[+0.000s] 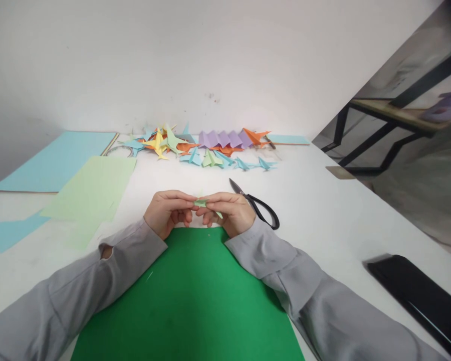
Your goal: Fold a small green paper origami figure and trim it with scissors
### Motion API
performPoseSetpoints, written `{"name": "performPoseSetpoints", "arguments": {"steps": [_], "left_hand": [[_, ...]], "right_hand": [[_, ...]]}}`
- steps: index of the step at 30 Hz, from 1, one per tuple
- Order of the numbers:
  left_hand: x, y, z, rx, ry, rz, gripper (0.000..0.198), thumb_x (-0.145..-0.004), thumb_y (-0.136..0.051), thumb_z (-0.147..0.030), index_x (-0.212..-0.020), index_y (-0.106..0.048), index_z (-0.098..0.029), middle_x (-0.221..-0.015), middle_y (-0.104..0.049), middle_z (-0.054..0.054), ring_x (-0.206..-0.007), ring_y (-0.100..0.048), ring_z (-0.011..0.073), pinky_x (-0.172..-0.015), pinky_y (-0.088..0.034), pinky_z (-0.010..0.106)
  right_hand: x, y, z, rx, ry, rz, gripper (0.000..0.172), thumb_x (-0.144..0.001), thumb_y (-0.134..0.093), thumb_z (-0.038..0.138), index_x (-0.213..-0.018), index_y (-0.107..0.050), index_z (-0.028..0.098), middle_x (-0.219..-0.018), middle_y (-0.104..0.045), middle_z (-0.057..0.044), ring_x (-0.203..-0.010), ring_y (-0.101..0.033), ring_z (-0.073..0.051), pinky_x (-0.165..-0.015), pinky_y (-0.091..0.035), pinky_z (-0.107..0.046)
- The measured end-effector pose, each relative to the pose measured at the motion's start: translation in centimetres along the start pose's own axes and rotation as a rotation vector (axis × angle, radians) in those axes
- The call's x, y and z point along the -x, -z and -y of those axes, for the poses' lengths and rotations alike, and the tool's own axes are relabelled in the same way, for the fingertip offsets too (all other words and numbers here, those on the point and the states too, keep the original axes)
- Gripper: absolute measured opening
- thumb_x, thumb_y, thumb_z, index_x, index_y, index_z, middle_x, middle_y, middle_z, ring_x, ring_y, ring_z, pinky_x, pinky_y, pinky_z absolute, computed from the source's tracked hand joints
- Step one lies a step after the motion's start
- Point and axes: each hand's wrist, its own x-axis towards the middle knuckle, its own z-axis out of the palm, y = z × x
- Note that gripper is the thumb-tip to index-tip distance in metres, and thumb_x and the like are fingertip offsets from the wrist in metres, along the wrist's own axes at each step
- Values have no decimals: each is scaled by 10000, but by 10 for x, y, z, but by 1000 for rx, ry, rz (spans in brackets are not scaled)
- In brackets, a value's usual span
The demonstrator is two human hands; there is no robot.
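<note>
**A:** Status on the fold?

**B:** Mid-fold, I'd judge. Left hand (167, 211) and right hand (231, 210) met over the tabletop (323, 210), both pinching one pale green paper piece (202, 202). It was small and already creased. Couldn't tell the final shape.

**A:** Finished units?

**B:** Row of folded paper figures (173, 145) sat well beyond the fingers, by the wall: blue, yellow, orange, green. A purple pleated strip (221, 139) lay among them. So plenty looked done, and this one looked partway.

**A:** Grip detail?

**B:** Left fingers (180, 197) were closed against the thumb on the piece's left end. Right fingers (220, 199) did the same on its right end. Practically no gap. The piece was held off the surface, just past the far edge of the dark green sheet (195, 291) lying under the wrists.

**A:** Anything else near?

**B:** Black scissors (261, 206) lay flat just right of the right fingers, partly hidden behind that hand. Couldn't tell whether they touched it. Light green sheet (93, 188) and blue sheet (56, 160) were well left of the left fingers and looked like unused stock. Flat black object (421, 296) sat well to the right, near the table edge. Couldn't identify it.
</note>
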Motion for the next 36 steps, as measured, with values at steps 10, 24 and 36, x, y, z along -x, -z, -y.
{"name": "performPoseSetpoints", "arguments": {"steps": [10, 24, 36], "left_hand": [[0, -1, 0, -2, 21, 3, 72, -544, -661, -100, -616, -651, -105, -549, -670, 66, -341, -516, 108, -309, -384, 208], [2, -2, 1, -33, -27, 23, 67, -537, -675, -114, -604, -675, -116, -507, -643, 41, -367, -522, 109, -332, -405, 217], [3, -1, -2, -63, -69, -13, 96, -533, -688, -119, -626, -675, -98, -548, -667, 63, -404, -558, 128, -385, -449, 245]], "right_hand": [[0, -1, -3, 12, 34, -55, 153, -519, -668, 158, -663, -616, 159, -507, -677, -33, -364, -581, -148, -382, -423, -232], [0, 0, 0, 42, 42, -31, 112, -516, -613, 147, -594, -694, 141, -529, -682, -54, -389, -570, -119, -405, -415, -226], [-1, 3, -1, 4, 66, -77, 107, -522, -613, 124, -588, -694, 144, -520, -680, -58, -387, -567, -112, -416, -420, -217]]}}
